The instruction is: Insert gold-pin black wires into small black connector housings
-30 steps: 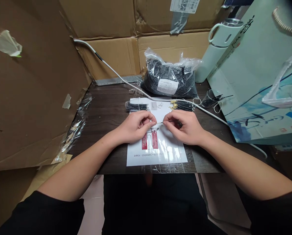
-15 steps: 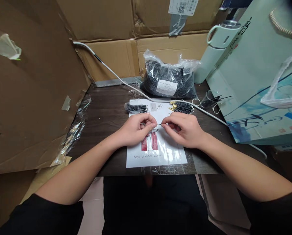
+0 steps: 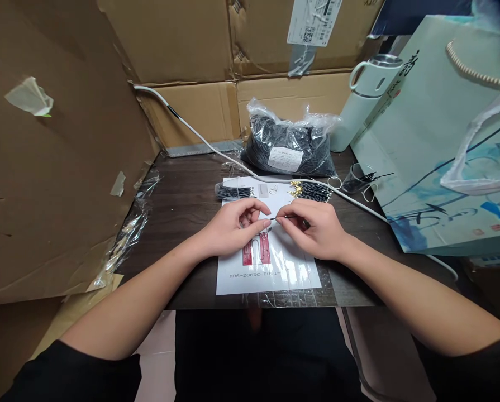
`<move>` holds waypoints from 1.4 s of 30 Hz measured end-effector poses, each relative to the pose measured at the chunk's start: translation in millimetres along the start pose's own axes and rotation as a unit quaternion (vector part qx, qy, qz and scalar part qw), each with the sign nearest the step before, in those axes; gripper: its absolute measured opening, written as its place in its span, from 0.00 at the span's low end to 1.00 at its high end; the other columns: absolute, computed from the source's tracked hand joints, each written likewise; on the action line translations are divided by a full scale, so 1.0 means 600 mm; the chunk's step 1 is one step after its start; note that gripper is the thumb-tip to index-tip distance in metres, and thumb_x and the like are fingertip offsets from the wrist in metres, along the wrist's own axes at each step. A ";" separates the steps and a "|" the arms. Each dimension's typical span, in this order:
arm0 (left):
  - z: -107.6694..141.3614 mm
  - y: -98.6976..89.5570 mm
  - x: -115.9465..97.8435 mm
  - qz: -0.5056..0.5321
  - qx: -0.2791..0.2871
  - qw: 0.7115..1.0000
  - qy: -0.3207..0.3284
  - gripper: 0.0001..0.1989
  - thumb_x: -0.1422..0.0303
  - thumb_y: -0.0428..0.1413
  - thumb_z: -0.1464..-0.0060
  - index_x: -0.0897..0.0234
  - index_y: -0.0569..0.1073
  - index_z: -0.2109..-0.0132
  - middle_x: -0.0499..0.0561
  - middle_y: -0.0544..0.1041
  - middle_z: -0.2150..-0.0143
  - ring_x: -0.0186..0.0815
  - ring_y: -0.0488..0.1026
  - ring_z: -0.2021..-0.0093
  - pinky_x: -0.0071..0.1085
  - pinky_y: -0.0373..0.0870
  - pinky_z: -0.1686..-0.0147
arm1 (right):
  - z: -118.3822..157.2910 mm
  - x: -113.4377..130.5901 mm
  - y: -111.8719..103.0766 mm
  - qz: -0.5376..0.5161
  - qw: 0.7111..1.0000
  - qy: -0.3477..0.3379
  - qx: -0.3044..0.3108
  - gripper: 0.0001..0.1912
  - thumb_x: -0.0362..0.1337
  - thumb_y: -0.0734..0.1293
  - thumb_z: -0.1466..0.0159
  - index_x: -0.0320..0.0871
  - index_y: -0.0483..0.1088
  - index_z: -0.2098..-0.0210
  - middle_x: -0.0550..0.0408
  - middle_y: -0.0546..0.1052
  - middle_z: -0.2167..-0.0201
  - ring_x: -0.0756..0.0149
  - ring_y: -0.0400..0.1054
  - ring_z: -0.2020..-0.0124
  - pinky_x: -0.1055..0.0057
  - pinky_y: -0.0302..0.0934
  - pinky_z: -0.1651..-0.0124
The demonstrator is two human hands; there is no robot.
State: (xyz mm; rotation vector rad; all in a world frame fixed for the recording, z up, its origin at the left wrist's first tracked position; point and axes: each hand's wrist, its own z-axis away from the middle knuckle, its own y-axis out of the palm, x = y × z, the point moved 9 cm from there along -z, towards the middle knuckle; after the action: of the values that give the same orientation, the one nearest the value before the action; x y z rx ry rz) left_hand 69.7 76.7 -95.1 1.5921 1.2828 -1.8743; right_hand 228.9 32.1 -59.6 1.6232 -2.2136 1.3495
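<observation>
Over the printed sheet, my right hand pinches a short, thin black wire between thumb and fingertips. The wire's tip points left, and part of its length is hidden by the fingers. My left hand is just left of that tip, thumb and index finger parted. Whether its thumb touches the tip I cannot tell. Behind my right hand lies a bundle of black wires with gold-coloured ends. Behind my left hand is a clear cup on its side holding black wires.
The printed sheet lies taped to the dark table. Behind stands a plastic bag of black pieces, with a white cable running past it. At right are a small cup, a pale bottle and a paper bag. Cardboard walls the left.
My left finger and thumb have parted, where before they were pinched at the wire's left end. My right hand keeps its grip. The whole view has shifted slightly downward.
</observation>
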 end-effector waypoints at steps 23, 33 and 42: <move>0.002 -0.025 -0.032 -0.119 -0.018 0.990 0.078 0.05 0.68 0.65 0.36 0.63 0.86 0.59 0.49 0.83 0.64 0.32 0.75 0.67 0.29 0.70 0.64 | 0.004 -0.023 0.003 -0.037 0.997 0.064 0.004 0.05 0.34 0.70 0.27 0.43 0.78 0.61 0.59 0.73 0.73 0.69 0.65 0.73 0.67 0.61 0.68; 0.003 -0.057 -0.010 -0.239 0.048 0.970 -0.024 0.07 0.65 0.68 0.46 0.62 0.85 0.60 0.45 0.78 0.71 0.31 0.70 0.73 0.28 0.62 0.71 | 0.008 -0.036 -0.003 -0.009 0.997 0.071 0.007 0.05 0.34 0.70 0.29 0.43 0.77 0.62 0.59 0.74 0.74 0.69 0.65 0.74 0.68 0.60 0.69; 0.032 -0.146 0.041 -0.294 0.163 0.929 -0.158 0.02 0.67 0.66 0.53 0.57 0.85 0.69 0.44 0.77 0.75 0.32 0.70 0.77 0.30 0.58 0.75 | 0.010 -0.028 0.003 -0.012 0.998 0.056 0.024 0.05 0.33 0.69 0.28 0.44 0.77 0.62 0.59 0.74 0.73 0.70 0.65 0.75 0.68 0.59 0.70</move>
State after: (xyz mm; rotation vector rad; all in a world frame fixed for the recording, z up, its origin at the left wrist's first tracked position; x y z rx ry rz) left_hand -15.3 113.3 -83.5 1.0197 1.4589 -2.6978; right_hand 237.2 40.6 -73.1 1.5448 -2.1071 1.4606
